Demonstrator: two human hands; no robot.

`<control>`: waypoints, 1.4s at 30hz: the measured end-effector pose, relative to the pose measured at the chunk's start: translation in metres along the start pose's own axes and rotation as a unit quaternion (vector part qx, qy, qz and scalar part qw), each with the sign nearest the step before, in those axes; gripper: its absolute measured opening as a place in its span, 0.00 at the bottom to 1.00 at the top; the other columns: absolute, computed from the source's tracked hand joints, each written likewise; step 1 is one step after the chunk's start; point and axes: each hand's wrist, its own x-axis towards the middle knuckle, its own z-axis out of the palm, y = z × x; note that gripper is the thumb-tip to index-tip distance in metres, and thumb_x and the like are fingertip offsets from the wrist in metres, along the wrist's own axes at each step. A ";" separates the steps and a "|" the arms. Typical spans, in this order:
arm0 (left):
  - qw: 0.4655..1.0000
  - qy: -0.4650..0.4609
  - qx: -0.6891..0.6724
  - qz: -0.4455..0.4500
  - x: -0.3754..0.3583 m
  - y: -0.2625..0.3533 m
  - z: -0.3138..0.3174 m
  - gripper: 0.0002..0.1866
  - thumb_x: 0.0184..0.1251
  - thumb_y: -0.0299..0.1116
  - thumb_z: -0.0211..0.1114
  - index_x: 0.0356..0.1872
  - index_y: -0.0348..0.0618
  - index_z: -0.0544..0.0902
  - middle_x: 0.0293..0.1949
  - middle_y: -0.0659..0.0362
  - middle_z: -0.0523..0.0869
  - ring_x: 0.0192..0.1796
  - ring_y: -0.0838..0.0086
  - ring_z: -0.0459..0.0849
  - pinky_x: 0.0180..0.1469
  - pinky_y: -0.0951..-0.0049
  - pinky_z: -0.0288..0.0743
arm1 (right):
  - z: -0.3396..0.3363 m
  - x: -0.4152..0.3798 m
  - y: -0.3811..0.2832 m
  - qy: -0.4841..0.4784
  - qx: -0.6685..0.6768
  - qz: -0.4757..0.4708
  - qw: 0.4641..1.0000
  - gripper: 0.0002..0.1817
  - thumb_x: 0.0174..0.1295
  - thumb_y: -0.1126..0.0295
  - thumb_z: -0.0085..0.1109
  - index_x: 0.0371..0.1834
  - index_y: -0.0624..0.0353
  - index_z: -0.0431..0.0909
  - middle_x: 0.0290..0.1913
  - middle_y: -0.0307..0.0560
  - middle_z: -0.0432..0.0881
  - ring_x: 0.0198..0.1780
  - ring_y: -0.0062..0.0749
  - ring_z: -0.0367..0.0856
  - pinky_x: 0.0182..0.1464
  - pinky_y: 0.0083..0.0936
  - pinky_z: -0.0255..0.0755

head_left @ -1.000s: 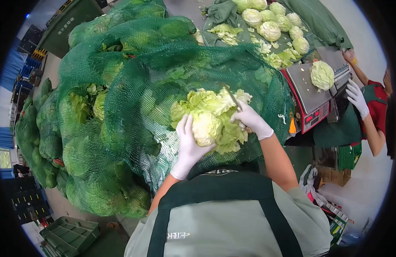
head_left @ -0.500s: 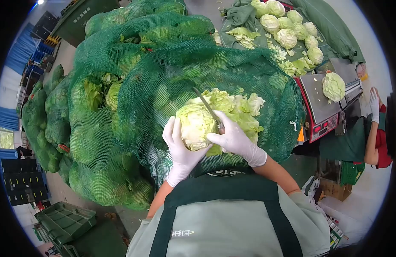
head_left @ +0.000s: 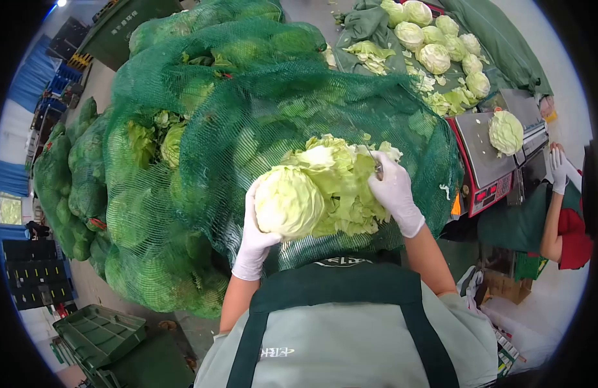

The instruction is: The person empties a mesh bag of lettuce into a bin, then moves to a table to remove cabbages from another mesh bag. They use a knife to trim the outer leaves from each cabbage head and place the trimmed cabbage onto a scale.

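Observation:
A trimmed pale-green cabbage (head_left: 290,202) rests in my gloved left hand (head_left: 252,242), whose fingers and thumb cup its left side and underside. My gloved right hand (head_left: 395,194) is apart from it on the right, closed round the handle of a knife (head_left: 378,169). The blade shows only as a thin line pointing up and away. Beneath and between both hands lies a heap of loose cabbage leaves (head_left: 354,194). These leaves lie on green mesh netting (head_left: 247,123).
Mesh sacks of cabbages (head_left: 140,220) are piled on the left. At the upper right are several bare cabbages (head_left: 435,58). A digital scale (head_left: 470,139) holds one cabbage (head_left: 506,133). Another person's gloved hand (head_left: 558,169) is at the far right. A green bin (head_left: 128,29) stands behind.
My right hand has moved right with the knife, away from the cabbage. In my left hand the cabbage has turned and shifted slightly left. The other person's hand has lowered.

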 end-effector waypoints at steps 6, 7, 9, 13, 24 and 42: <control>0.987 -0.073 -0.115 -0.084 -0.004 -0.009 -0.009 0.71 0.29 0.50 0.89 0.78 0.38 0.56 0.77 0.49 0.65 0.78 0.58 0.66 0.79 0.57 0.60 | -0.015 -0.014 -0.085 -0.103 0.267 -0.121 0.951 0.33 0.63 0.56 0.70 0.69 0.60 0.74 0.47 0.48 0.86 0.40 0.28 0.82 0.47 0.26 0.78; 0.981 -0.048 -0.153 -0.111 -0.006 -0.016 -0.014 0.63 0.39 0.54 0.81 0.78 0.40 0.57 0.77 0.49 0.65 0.77 0.58 0.66 0.79 0.56 0.60 | -0.017 -0.012 -0.089 -0.145 0.244 -0.080 0.956 0.29 0.63 0.57 0.70 0.62 0.63 0.78 0.40 0.45 0.85 0.39 0.27 0.81 0.46 0.26 0.77; 0.961 0.006 -0.227 -0.159 -0.012 -0.044 -0.036 0.49 0.60 0.61 0.64 0.78 0.45 0.60 0.77 0.50 0.66 0.77 0.59 0.67 0.79 0.55 0.59 | -0.012 -0.006 -0.081 -0.147 0.266 -0.017 0.953 0.26 0.63 0.57 0.70 0.56 0.64 0.80 0.36 0.44 0.83 0.37 0.27 0.81 0.45 0.25 0.77; 0.847 -0.131 -0.471 -0.208 -0.003 -0.054 -0.035 0.43 0.70 0.72 0.47 0.75 0.51 0.65 0.66 0.39 0.71 0.59 0.45 0.76 0.48 0.49 0.83 | 0.005 0.014 -0.035 -0.061 0.171 -0.010 0.983 0.21 0.62 0.60 0.70 0.49 0.65 0.81 0.37 0.44 0.84 0.39 0.28 0.83 0.45 0.27 0.78; 0.980 -0.179 0.072 -0.048 0.027 -0.049 -0.020 0.43 0.69 0.63 0.59 0.79 0.54 0.60 0.74 0.48 0.68 0.67 0.49 0.74 0.60 0.54 0.78 | -0.025 -0.024 -0.097 -0.163 0.293 -0.070 0.939 0.38 0.59 0.55 0.73 0.72 0.55 0.72 0.42 0.41 0.83 0.33 0.20 0.72 0.40 0.21 0.71; 0.914 -0.123 0.369 0.117 0.083 0.055 0.125 0.36 0.69 0.34 0.66 0.75 0.36 0.63 0.72 0.46 0.70 0.66 0.62 0.79 0.48 0.67 0.85 | -0.036 0.056 0.022 -0.085 0.767 0.187 0.607 0.39 0.71 0.34 0.47 0.74 0.51 0.64 0.60 0.54 0.78 0.19 0.14 0.64 0.13 0.09 0.56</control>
